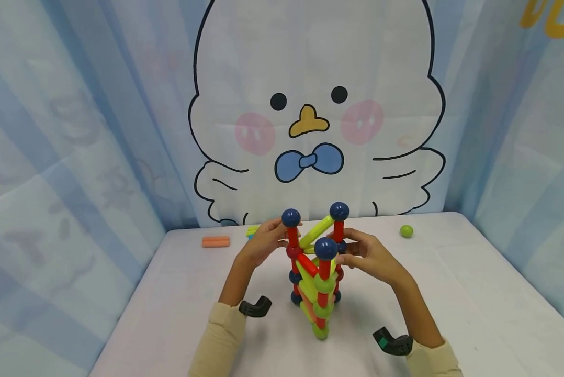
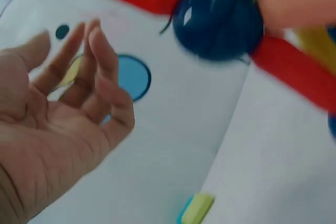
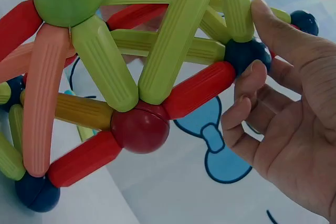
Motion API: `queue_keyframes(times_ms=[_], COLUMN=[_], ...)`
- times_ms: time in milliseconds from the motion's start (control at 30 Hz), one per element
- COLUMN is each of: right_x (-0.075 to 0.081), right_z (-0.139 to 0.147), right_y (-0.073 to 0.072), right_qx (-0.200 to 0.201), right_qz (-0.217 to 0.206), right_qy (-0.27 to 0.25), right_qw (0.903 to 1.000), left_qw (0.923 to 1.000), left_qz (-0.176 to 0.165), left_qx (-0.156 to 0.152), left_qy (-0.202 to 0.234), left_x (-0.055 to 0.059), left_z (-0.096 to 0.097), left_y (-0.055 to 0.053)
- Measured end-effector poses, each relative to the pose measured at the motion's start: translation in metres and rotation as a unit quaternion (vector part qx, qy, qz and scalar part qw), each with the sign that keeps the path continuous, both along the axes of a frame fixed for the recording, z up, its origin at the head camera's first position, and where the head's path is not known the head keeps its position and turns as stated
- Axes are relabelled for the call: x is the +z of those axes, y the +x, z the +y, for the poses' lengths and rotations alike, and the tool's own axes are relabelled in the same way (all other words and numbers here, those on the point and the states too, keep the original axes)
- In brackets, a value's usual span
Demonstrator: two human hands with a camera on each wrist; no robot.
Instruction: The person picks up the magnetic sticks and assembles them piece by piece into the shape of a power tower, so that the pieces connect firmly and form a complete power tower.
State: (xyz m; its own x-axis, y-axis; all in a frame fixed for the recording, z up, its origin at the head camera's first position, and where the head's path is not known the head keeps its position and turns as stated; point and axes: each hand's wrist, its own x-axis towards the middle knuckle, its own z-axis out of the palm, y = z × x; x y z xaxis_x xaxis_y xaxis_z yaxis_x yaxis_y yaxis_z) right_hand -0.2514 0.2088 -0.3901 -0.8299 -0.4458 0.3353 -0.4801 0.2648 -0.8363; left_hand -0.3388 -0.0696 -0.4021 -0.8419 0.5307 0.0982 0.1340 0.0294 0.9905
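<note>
A tower of magnetic rods and balls (image 1: 324, 284) stands upright on the table, built from red, yellow-green and salmon rods with dark blue, red and green balls. On its left side is my left hand (image 1: 262, 243); the left wrist view shows its fingers loosely bent with nothing in them, apart from the dark blue ball (image 2: 218, 22). From the right, my right hand (image 3: 299, 114) pinches the tower at a dark blue ball (image 3: 248, 56), with the thumb beside a yellow-green rod (image 3: 236, 9). Three dark blue balls top the tower's red uprights.
Two salmon rods (image 1: 215, 241) lie at the table's back left. Near the left hand, a yellow-green and blue piece (image 1: 251, 231) is partly hidden. A loose green ball (image 1: 406, 231) sits at the back right. Behind the table (image 1: 169, 324) hangs a printed curtain (image 1: 385, 63).
</note>
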Motion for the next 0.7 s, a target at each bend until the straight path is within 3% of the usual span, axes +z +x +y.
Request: queue_keyframes(times_ms=[100, 167, 233, 300, 367, 433, 533, 567, 700], right_x=[-0.001, -0.002, -0.001, 0.0, 0.001, 0.003, 0.005, 0.006, 0.008], right_z=[0.003, 0.004, 0.003, 0.002, 0.001, -0.001, -0.006, -0.007, -0.012], right_y=[0.0, 0.0, 0.001, 0.002, 0.004, 0.006, 0.01, 0.011, 0.016], right_qx=[0.007, 0.005, 0.0, -0.009, -0.021, -0.034, -0.056, -0.063, -0.08], right_qz=[-0.005, -0.003, 0.004, 0.014, 0.029, 0.043, 0.059, 0.063, 0.084], right_qy=[-0.009, -0.01, -0.003, 0.009, 0.023, 0.037, 0.058, 0.065, 0.089], right_qw=[0.9999, 0.9999, 1.0, 0.9998, 0.9991, 0.9978, 0.995, 0.994, 0.9893], left_qw=[0.9944, 0.983, 0.9633, 0.9386, 0.9077, 0.8728, 0.8312, 0.8222, 0.8008], left_qz=[-0.003, 0.004, 0.016, 0.035, 0.064, 0.08, 0.086, 0.083, 0.087], left_qx=[0.092, 0.158, 0.226, 0.28, 0.319, 0.347, 0.356, 0.354, 0.338], left_qy=[-0.053, -0.094, -0.144, -0.199, -0.264, -0.334, -0.418, -0.438, -0.487], left_x=[-0.01, -0.019, -0.028, -0.038, -0.047, -0.053, -0.061, -0.064, -0.076], left_z=[-0.02, -0.035, -0.052, -0.067, -0.08, -0.088, -0.097, -0.099, -0.106], left_y=[-0.01, -0.017, -0.024, -0.029, -0.032, -0.034, -0.035, -0.035, -0.033])
